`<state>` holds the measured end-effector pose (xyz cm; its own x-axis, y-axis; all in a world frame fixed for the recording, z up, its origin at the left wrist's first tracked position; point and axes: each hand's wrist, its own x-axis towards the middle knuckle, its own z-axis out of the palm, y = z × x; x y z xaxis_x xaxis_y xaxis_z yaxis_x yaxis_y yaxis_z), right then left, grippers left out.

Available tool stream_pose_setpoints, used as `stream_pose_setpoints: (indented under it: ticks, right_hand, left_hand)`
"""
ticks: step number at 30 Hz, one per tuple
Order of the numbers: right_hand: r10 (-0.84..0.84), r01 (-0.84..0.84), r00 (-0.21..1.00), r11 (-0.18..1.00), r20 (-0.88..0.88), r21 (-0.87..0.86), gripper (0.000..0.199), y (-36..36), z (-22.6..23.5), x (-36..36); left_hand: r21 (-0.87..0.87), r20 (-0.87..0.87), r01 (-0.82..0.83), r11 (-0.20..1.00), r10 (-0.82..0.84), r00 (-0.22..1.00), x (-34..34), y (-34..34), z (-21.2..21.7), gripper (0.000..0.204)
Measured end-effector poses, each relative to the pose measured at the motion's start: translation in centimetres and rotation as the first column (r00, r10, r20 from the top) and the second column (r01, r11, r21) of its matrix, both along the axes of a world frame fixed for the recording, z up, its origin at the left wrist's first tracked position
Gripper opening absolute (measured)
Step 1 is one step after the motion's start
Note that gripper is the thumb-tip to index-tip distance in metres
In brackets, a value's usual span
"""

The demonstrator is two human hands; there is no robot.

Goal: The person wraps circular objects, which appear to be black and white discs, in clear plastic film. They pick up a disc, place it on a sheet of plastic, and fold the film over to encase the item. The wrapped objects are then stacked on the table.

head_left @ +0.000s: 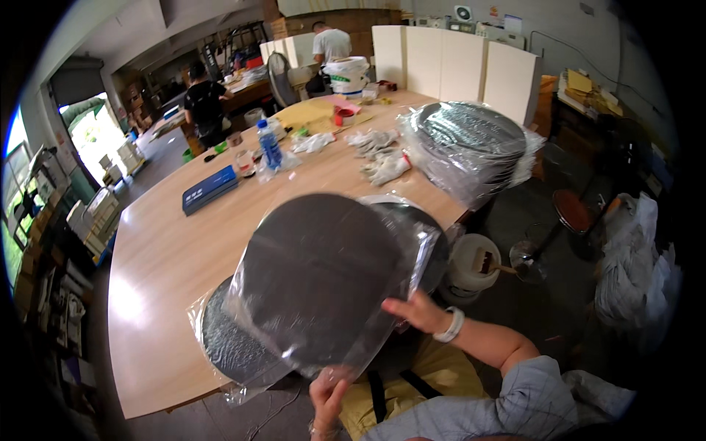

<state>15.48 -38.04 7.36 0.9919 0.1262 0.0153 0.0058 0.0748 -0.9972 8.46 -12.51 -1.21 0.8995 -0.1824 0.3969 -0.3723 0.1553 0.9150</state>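
Observation:
I hold a large dark round disc inside a clear plastic bag, tilted up over the near edge of a wooden table. My left hand pinches the bag's lower edge. My right hand, with a white band on its wrist, grips the disc's right rim through the plastic. A second dark disc in plastic lies flat on the table beneath it, partly hidden. A stack of similar discs wrapped in plastic rests at the table's far right.
On the table are a blue flat box, a water bottle and white work gloves. A white bucket and a round stool stand on the floor to the right. Two people work at the far benches.

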Motion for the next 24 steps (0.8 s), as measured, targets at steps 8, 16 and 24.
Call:
stream_pose_setpoints:
  ticks: [8, 16, 24]
  right_hand:
    - [-0.266, 0.157, 0.950, 0.859, -0.165, -0.487, 0.043, -17.4, -6.1, 5.8]
    - [-0.523, 0.547, 0.804, 0.837, -0.281, 0.005, 0.044, -14.6, -10.0, 1.9]
    - [-0.272, 0.332, 0.927, 0.916, -0.257, 0.227, 0.028, -13.0, -6.3, 1.2]
  left_hand:
    - [-0.091, -0.588, 0.217, 0.972, -0.228, 0.776, 6.8, -16.4, -2.2, 0.030]
    - [-0.030, -0.594, 0.181, 0.983, -0.164, 0.788, 5.6, -16.7, -2.6, 0.027]
    - [-0.008, -0.488, 0.286, 0.958, -0.253, 0.835, 2.9, -11.1, -2.1, 0.027]
